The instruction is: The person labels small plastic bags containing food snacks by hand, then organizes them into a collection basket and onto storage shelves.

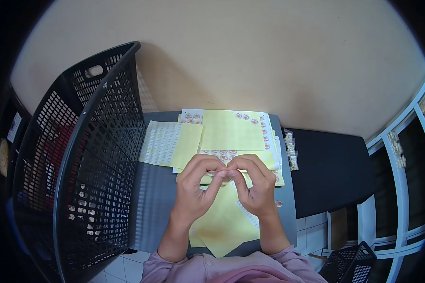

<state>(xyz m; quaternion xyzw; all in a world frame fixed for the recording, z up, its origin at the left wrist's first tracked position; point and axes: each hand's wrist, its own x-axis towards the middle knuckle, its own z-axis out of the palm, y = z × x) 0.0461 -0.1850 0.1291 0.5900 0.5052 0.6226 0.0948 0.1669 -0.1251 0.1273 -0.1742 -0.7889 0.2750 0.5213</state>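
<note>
Both hands meet at the middle of the view, above yellow sheets on a grey table. My left hand (pixel 197 181) has its thumb and forefinger pinched together. Opposite it, my right hand (pixel 253 181) pinches in the same way, fingertips touching the left ones. Something small and pale sits between the fingertips, too hidden to make out. Beyond the hands lies a stack of sticker sheets (pixel 192 116) with a yellow sheet (pixel 233 129) on top. A printed yellow sheet (pixel 163 141) is left of it. More yellow sheets (pixel 222 224) lie beneath the wrists.
A tall black perforated basket (pixel 99 108) stands at the left on the grey table (pixel 148 198). A loose sticker (pixel 279 203) lies right of my right hand. Small filled bags (pixel 292 151) lie on a black surface (pixel 330 165) at the right. A smaller black basket (pixel 349 264) is low right.
</note>
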